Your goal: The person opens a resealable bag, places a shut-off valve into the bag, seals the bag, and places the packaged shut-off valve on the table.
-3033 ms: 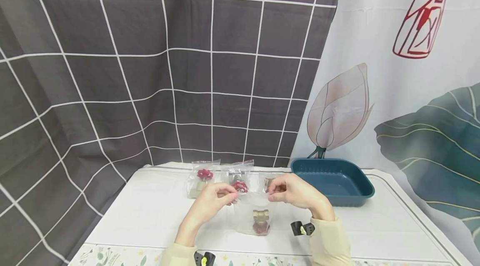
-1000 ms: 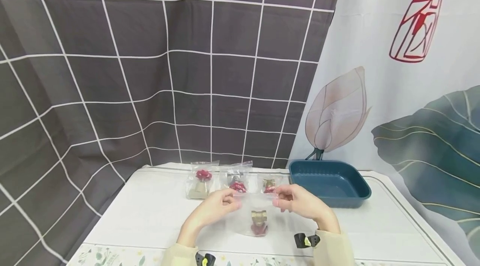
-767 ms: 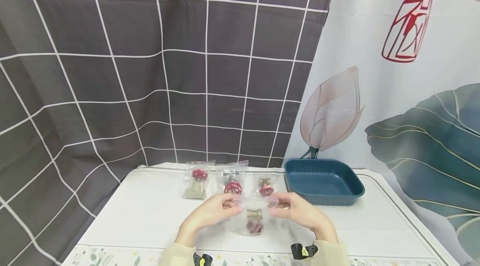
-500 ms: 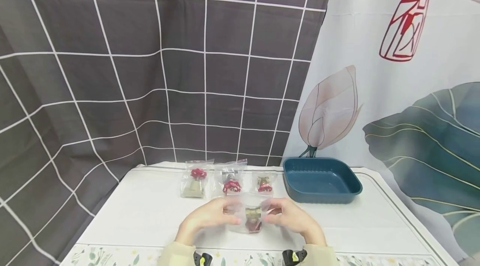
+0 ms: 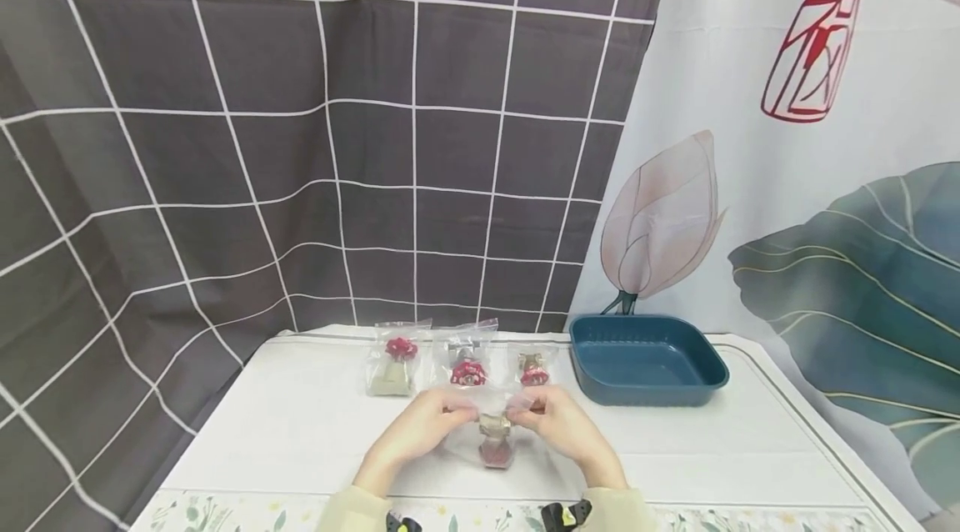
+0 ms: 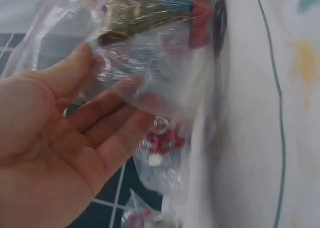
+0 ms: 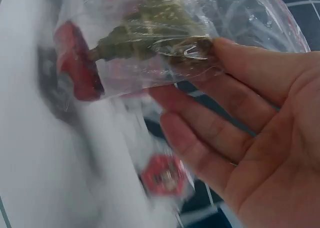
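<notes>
A clear plastic zip bag holds a brass valve with a red handwheel, which points down toward the table. My left hand pinches the bag's left side between thumb and fingers. On the opposite side, my right hand pinches the bag close to the valve's brass end. Through the film, the left wrist view shows the brass body lying just beyond my thumb tip. Whether the bag's seal is closed cannot be seen.
Behind my hands, three more bagged valves stand in a row: a left one, a middle one and a right one. A blue plastic basin sits at the back right of the white table. Curtains hang behind.
Both hands have slid from the bag's top corners down its sides and drawn closer together. My right hand moved left. The bag's upper part, earlier spread flat, is now bunched between them.
</notes>
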A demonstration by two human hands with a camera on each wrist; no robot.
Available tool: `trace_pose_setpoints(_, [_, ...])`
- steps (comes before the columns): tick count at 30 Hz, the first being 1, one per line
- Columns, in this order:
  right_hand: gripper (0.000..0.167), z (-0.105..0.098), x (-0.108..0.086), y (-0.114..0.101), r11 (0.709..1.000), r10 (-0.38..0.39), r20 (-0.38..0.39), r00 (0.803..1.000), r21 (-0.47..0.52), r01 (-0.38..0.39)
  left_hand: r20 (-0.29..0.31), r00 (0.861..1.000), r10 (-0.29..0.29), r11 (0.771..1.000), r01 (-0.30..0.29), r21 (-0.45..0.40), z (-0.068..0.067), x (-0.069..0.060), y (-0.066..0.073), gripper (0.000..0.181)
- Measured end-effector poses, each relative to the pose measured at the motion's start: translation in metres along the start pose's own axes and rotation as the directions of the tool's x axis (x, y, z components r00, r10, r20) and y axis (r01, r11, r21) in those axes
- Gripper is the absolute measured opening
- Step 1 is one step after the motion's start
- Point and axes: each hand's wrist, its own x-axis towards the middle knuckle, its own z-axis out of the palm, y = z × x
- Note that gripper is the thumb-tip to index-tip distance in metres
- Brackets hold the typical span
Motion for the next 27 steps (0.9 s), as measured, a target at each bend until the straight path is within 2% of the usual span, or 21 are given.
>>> trace_pose_setpoints(3, [0.007,0.013,0.009,-0.008,0.996,0.001,0.019,1.000,0.090,-0.003,-0.007,0.999,-0.035,0.995,0.034,-0.091,-0.013,-0.007,-0.009,0.027])
trace_pose_setpoints(8, [0.010,0.042,0.030,-0.024,0.978,0.000,0.028,1.000,0.209,-0.006,-0.019,0.995,-0.094,0.972,0.087,-0.219,-0.041,-0.022,-0.021,0.032])
trace_pose_setpoints(13, [0.013,0.076,0.061,-0.042,0.955,0.019,-0.008,1.000,0.297,-0.015,-0.089,0.981,-0.173,0.953,0.144,-0.266,-0.074,-0.036,-0.036,0.043])
trace_pose_setpoints(17, [0.017,0.100,0.086,-0.053,0.926,0.085,-0.036,0.996,0.373,-0.065,-0.127,0.967,-0.220,0.935,0.172,-0.311,-0.101,-0.044,-0.044,0.048])
trace_pose_setpoints(21, [0.018,0.123,0.112,-0.058,0.897,0.161,-0.061,0.985,0.425,-0.121,-0.194,0.938,-0.286,0.927,0.220,-0.303,-0.125,-0.048,-0.050,0.048])
trace_pose_setpoints(25, [0.016,0.150,0.136,-0.063,0.868,0.228,-0.081,0.970,0.469,-0.164,-0.275,0.889,-0.366,0.923,0.309,-0.229,-0.144,-0.053,-0.059,0.049])
trace_pose_setpoints(27, [0.016,0.162,0.145,-0.066,0.860,0.255,-0.091,0.963,0.477,-0.183,-0.296,0.868,-0.399,0.914,0.352,-0.200,-0.150,-0.056,-0.065,0.053])
